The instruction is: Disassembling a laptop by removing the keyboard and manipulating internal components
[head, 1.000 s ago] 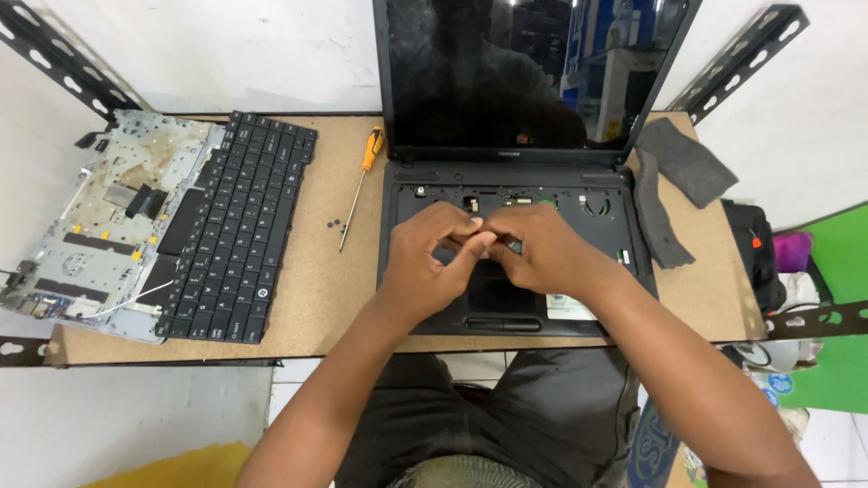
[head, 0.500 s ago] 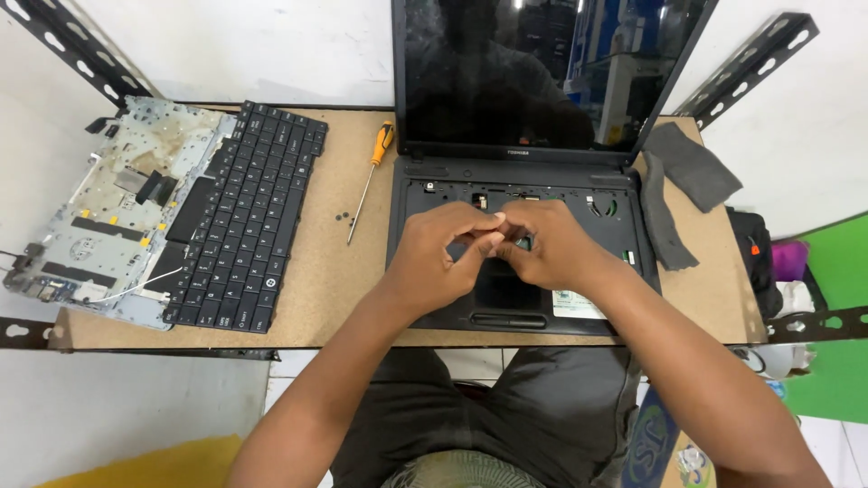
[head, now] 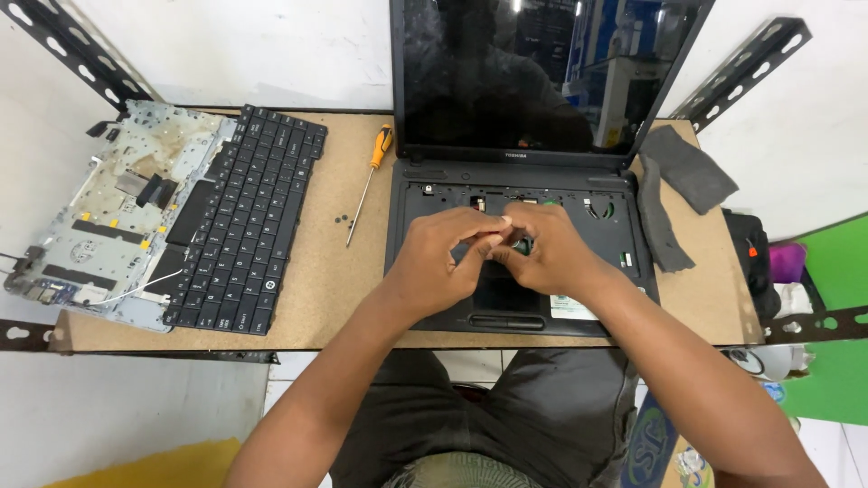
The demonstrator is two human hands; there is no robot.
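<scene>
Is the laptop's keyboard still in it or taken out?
Out. The keyboard lies on the table left of the laptop, whose open bay shows bare.

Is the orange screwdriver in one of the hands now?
No, the screwdriver lies on the table, left of the laptop, apart from both hands.

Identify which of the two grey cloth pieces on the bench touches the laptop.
The long narrow grey cloth strip, lying against the laptop base's right edge. The broader grey cloth patch lies apart, nearer the wall.
</scene>
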